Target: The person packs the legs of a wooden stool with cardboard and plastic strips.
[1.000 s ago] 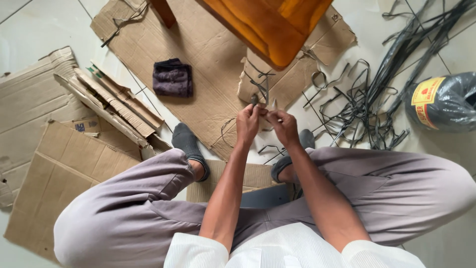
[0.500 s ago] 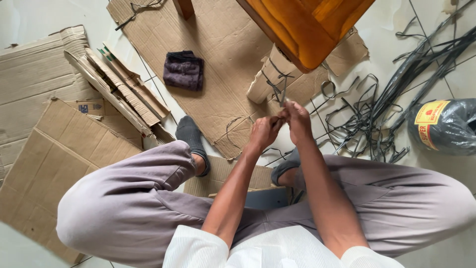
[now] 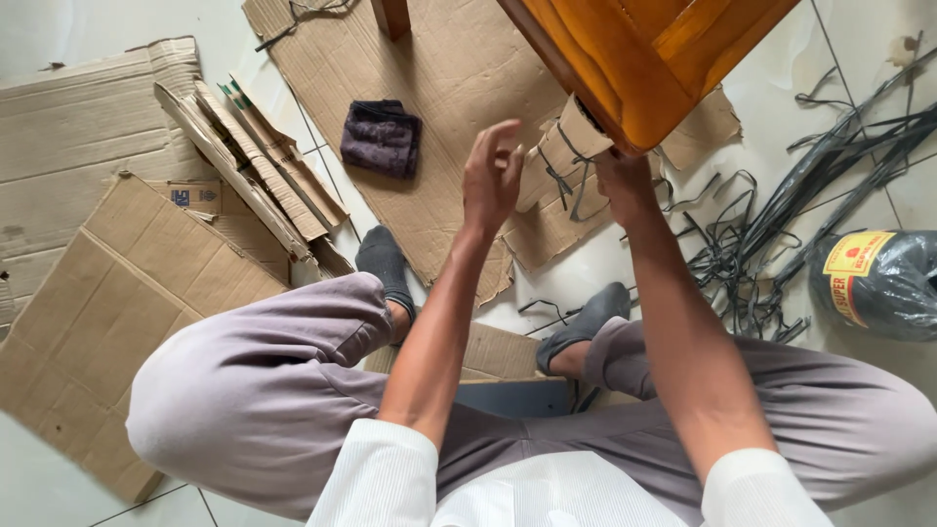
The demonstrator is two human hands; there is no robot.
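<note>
I sit on the floor in front of a wooden chair (image 3: 664,59). One of its legs is wrapped in a cardboard sleeve (image 3: 558,146) tied round with thin black strap (image 3: 571,190). My right hand (image 3: 625,181) is pressed against the right side of that sleeve and grips it; its fingertips are hidden under the seat corner. My left hand (image 3: 491,176) is lifted just left of the sleeve, fingers spread, holding nothing.
A tangle of black strap pieces (image 3: 752,244) lies on the tiles at right, beside a dark bagged roll with a yellow label (image 3: 874,283). A folded dark cloth (image 3: 381,137) rests on a cardboard sheet (image 3: 439,68). More flattened cardboard (image 3: 117,283) lies at left.
Both hands were together pinching the strap in front of the sleeve. My left hand has let go and risen open; my right hand has moved up against the sleeve. The view has shifted closer.
</note>
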